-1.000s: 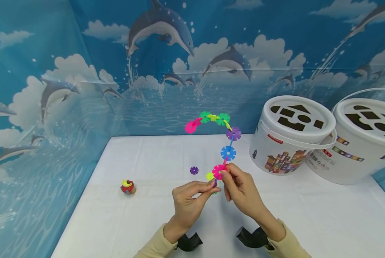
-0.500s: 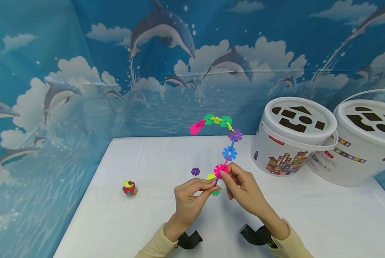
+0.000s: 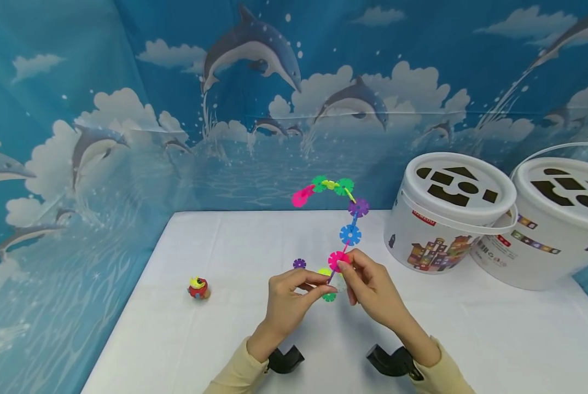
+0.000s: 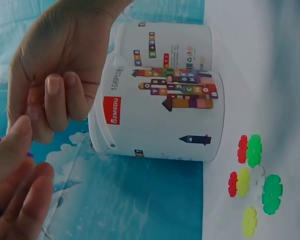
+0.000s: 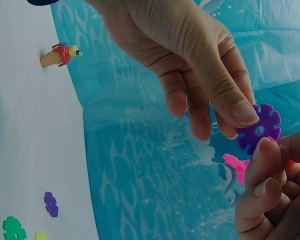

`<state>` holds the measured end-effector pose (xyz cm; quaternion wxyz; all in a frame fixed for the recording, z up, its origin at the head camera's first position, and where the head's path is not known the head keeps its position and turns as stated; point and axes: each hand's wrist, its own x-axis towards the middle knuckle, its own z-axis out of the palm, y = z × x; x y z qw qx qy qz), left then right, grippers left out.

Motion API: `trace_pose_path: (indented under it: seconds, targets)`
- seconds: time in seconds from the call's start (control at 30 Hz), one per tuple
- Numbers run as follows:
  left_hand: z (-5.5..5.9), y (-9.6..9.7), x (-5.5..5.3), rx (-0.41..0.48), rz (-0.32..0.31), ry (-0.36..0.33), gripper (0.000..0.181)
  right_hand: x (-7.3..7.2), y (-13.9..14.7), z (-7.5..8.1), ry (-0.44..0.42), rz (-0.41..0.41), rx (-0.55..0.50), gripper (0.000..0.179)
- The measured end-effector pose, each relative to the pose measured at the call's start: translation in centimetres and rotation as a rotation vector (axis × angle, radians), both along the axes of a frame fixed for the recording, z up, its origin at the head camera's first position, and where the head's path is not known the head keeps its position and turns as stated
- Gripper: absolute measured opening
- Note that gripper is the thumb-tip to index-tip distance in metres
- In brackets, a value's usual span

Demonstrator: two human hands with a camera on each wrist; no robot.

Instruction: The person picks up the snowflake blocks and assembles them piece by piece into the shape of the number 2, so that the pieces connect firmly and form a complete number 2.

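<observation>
My right hand (image 3: pixel 374 284) pinches a pink notched disc (image 3: pixel 337 260) between thumb and fingers. That disc is the near end of a curved chain of interlocking discs, rising through a blue disc (image 3: pixel 350 235) and a purple one (image 3: pixel 359 208), then bending left through green and yellow to pink. With thumb and fingertips, my left hand (image 3: pixel 294 301) pinches another purple disc (image 5: pixel 267 120), held edge-on right at the pink disc's lower edge. The right wrist view shows this purple disc's flat face; in the left wrist view the hands hide most of it.
Loose discs lie on the white table, among them a purple (image 3: pixel 299 264), a yellow (image 3: pixel 324 271) and a green one (image 4: pixel 272 194). A red and yellow toy bird (image 3: pixel 198 288) stands at left. Two lidded white buckets (image 3: pixel 438 235) stand at right before the dolphin backdrop.
Both hands keep their pinches, with only small shifts. The left fingers lie slightly lower on the purple disc, and more of its edge shows beside the pink disc.
</observation>
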<state>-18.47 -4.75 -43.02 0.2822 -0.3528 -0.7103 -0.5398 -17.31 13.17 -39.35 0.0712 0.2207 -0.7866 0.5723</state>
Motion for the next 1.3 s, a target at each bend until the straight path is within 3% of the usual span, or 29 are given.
trace_pose_path:
  seconds: [0.1,0.2,0.3,0.4,0.53,0.73,0.9,1.17,1.3]
  targets:
    - [0.3,-0.1,-0.2,-0.010,-0.011,-0.100,0.024,-0.3,0.2,-0.3,-0.019,-0.004,-0.016,0.008]
    - [-0.4,-0.5,-1.3,-0.028,0.046,-0.245,0.021,-0.6,0.5,-0.6,-0.031,-0.003,-0.030,0.008]
    - [-2.0,-1.3,-3.0,-0.079,0.153,-0.377,0.017,-0.8,0.7,-0.6,-0.036,-0.010,-0.041,0.008]
    - [-4.0,-2.1,-4.8,-0.145,0.257,-0.451,0.015,-0.9,0.9,-0.6,-0.032,-0.016,-0.055,0.009]
    - [-5.7,-2.9,-6.3,-0.224,0.333,-0.554,0.018,-0.9,1.1,-0.5,-0.022,-0.006,-0.079,0.010]
    - [-7.8,-2.9,-7.9,-0.399,0.376,-0.603,0.029,-0.9,1.2,-0.5,-0.011,0.034,-0.129,0.013]
    - [-8.3,-2.5,-8.5,-0.528,0.425,-0.613,0.034,-0.9,1.3,-0.4,-0.015,0.033,-0.137,0.013]
    - [-8.5,-2.3,-8.5,-0.586,0.455,-0.595,0.028,-0.7,1.4,-0.1,-0.039,0.026,-0.137,0.011]
    - [-8.7,-2.6,-8.2,-0.541,0.438,-0.583,0.025,-0.6,1.4,0.1,-0.042,0.025,-0.140,0.011]
